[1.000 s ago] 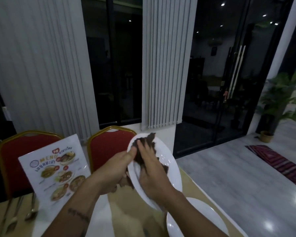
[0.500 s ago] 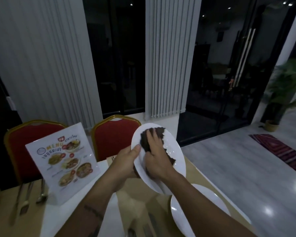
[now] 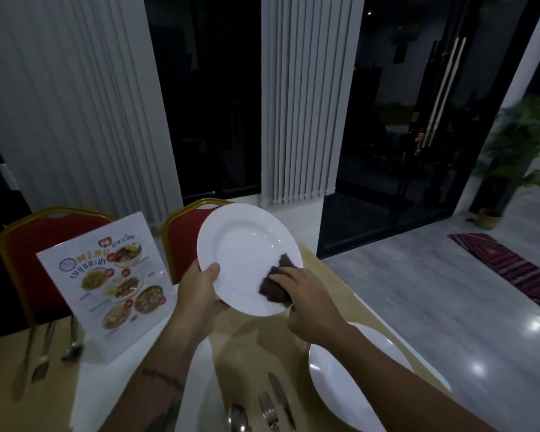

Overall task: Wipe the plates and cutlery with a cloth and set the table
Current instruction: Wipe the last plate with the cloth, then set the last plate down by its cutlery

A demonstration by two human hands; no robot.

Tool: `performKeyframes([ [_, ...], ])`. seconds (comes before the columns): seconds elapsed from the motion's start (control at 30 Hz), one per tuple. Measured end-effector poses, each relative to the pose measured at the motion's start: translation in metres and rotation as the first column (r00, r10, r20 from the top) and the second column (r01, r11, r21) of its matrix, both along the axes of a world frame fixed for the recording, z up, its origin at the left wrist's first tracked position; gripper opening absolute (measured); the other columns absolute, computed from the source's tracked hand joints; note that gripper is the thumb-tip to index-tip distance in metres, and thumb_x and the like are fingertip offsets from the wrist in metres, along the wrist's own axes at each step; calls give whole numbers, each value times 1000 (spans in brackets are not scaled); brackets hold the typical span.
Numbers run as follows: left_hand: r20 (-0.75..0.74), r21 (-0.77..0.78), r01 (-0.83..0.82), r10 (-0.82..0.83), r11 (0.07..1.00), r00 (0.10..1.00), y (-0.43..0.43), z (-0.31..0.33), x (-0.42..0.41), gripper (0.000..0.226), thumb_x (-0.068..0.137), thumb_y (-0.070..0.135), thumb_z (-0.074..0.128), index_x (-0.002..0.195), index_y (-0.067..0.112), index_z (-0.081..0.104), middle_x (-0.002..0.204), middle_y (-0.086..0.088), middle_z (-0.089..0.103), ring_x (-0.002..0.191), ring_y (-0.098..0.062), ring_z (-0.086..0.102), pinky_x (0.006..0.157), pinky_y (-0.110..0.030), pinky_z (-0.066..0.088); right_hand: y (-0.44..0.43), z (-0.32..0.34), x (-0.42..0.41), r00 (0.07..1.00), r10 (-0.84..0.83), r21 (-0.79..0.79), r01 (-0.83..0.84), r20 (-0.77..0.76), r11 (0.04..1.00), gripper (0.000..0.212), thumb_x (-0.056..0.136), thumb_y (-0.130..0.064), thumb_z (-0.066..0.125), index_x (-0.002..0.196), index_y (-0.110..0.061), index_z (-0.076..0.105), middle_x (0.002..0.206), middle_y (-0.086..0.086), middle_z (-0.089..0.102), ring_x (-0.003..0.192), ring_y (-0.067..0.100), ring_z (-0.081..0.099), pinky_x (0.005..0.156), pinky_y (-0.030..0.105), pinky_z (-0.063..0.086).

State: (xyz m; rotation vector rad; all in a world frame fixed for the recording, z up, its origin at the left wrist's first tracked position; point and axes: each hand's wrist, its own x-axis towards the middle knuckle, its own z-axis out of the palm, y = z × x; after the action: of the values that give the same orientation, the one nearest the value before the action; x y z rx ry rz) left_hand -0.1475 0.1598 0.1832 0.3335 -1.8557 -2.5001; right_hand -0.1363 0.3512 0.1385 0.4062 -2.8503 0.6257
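I hold a white plate (image 3: 247, 247) tilted up above the table. My left hand (image 3: 200, 291) grips its lower left rim, thumb on the face and fingers behind. My right hand (image 3: 306, 300) holds a dark brown cloth (image 3: 276, 283) against the plate's lower right rim. A second white plate (image 3: 334, 378) lies on the table under my right forearm. A spoon, fork and knife (image 3: 262, 410) lie at the bottom of the view between my arms.
A standing menu card (image 3: 113, 282) is at the left on the table (image 3: 256, 344). More cutlery (image 3: 44, 347) lies left of it. Two red chairs (image 3: 184, 241) with gold frames stand behind the table. Grey floor and a striped rug (image 3: 512, 269) are to the right.
My right hand slid the cloth from the plate's middle and top down to its lower right rim. The plate's face now shows mostly uncovered and turned more toward me.
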Motion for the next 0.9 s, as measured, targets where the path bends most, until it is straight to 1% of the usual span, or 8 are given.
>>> performKeyframes([
  [0.13,266,227,-153,90,962,960,14,-55,-11,43,98,7,48,140,13,48,131,-14,61,106,-35,60,76,-46,56,34,-8,-12,973,-217,-264,232,85,936,55,78,4,59,122,-28,62,127,2,58,111,22,58,97,33,50],
  [0.17,322,302,-184,82,936,943,17,-66,-13,46,96,2,47,140,12,47,132,-15,59,105,-36,60,74,-47,56,41,-4,-13,950,-258,-417,310,177,854,50,80,7,57,112,-31,61,117,5,62,100,24,64,85,37,56],
  [0.23,400,367,-223,63,903,914,27,-82,-17,55,92,-5,44,144,13,41,136,-19,51,106,-38,55,74,-48,54,53,4,-17,877,-236,-667,473,418,576,33,92,3,50,113,-21,53,100,14,66,80,28,67,67,46,59],
  [0.33,453,371,-229,40,900,891,47,-99,-23,63,90,-8,42,148,13,32,143,-22,41,123,-44,46,84,-47,50,80,-4,-27,713,-22,-694,689,701,208,33,93,-1,43,126,-2,47,109,24,58,88,33,60,69,40,52],
  [0.47,481,348,-227,35,909,876,73,-120,-41,59,93,-11,37,148,8,32,146,-22,40,131,-45,41,91,-46,46,107,-27,-32,629,234,-648,761,741,8,53,73,-9,60,123,4,55,121,28,63,104,41,63,90,47,54],
  [0.57,490,335,-234,44,913,870,95,-137,-67,58,93,-10,40,148,8,34,143,-23,45,119,-42,48,91,-45,49,123,-39,-50,608,306,-643,766,733,19,61,71,0,73,129,1,57,123,29,66,112,46,65,100,58,50],
  [0.73,565,322,-315,85,893,821,128,-162,-121,56,93,-7,48,147,6,37,139,-21,50,115,-38,53,71,-42,62,149,-50,-83,530,309,-602,765,790,228,55,69,13,57,122,-1,56,122,33,62,114,51,60,101,65,47],
  [0.9,572,350,-356,104,867,814,153,-174,-162,52,94,-5,50,143,9,40,141,-15,48,126,-37,49,93,-45,54,172,-60,-111,497,344,-579,791,797,199,42,77,12,47,115,5,62,112,33,69,106,50,65,94,58,55],
])
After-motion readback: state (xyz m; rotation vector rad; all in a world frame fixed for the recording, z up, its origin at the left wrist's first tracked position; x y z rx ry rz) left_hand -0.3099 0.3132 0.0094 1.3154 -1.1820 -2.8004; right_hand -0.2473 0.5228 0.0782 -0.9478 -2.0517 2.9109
